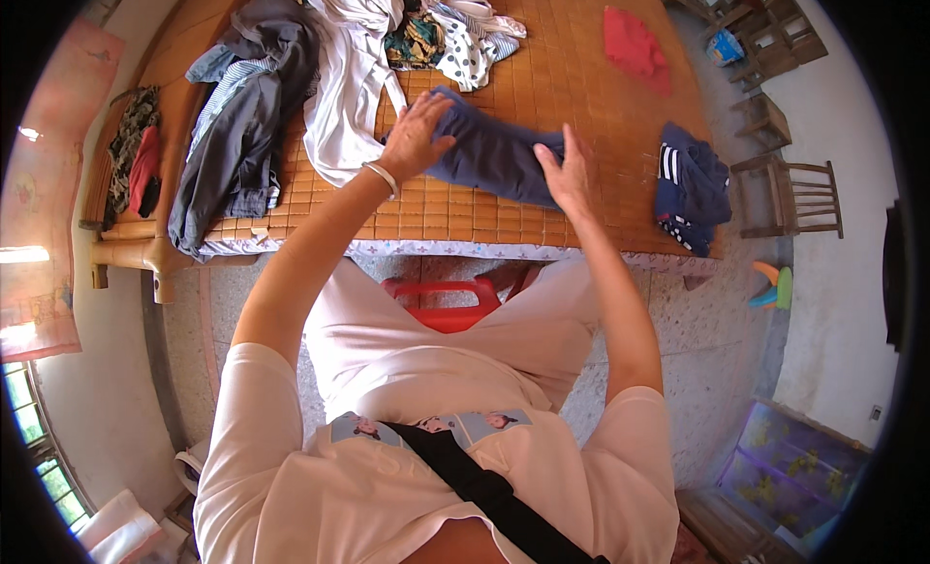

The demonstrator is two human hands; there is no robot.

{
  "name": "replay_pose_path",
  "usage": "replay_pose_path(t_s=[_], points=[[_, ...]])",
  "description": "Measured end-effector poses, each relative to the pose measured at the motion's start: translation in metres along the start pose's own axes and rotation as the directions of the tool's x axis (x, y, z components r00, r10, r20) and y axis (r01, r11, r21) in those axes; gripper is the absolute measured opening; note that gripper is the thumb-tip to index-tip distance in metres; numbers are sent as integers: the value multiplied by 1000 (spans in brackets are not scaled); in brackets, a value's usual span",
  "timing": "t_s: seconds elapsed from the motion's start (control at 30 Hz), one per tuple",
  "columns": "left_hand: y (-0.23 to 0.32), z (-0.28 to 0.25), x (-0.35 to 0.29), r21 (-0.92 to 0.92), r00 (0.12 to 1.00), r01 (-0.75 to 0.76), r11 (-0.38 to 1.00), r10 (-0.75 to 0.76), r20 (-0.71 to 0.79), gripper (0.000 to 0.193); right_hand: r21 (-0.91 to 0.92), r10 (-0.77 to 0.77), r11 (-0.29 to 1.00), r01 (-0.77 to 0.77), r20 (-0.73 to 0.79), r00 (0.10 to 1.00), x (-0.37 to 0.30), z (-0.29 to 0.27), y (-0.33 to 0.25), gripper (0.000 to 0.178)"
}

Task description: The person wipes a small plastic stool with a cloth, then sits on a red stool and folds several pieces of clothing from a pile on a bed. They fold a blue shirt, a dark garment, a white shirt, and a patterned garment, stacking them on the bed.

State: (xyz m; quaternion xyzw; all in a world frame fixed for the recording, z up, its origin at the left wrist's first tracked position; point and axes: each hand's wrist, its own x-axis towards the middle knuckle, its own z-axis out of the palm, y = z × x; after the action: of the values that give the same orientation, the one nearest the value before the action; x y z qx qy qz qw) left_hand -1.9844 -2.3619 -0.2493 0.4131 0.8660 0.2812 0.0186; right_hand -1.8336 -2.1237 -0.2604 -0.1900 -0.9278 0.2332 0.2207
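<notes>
A dark navy garment [492,155], folded into a long narrow shape, lies on the brown tiled mat [426,215] of the bed in front of me. My left hand [417,141] rests at its left end, fingers stretched and thumb apart. At the other end, my right hand [569,173] lies along the edge of the cloth, its thumb held away from the extended fingers. Neither hand grips the cloth. Just left of it spreads a white garment [339,109], partly reaching under my left wrist.
Dark grey trousers [254,109] and a polka-dot cloth [469,60] belong to a loose heap at the far left. A folded navy stack [692,188] sits at the bed's right edge, a red cloth [635,48] farther back. Beyond stands a wooden chair [790,196]; a red stool [448,317] is beneath me.
</notes>
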Motion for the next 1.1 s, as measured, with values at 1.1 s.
replay_pose_path(t_s=[1.1], points=[[101, 16, -43, -542, 999, 40, 839, -18, 47, 67, 857, 309, -386, -341, 469, 827, -29, 18, -107, 45]])
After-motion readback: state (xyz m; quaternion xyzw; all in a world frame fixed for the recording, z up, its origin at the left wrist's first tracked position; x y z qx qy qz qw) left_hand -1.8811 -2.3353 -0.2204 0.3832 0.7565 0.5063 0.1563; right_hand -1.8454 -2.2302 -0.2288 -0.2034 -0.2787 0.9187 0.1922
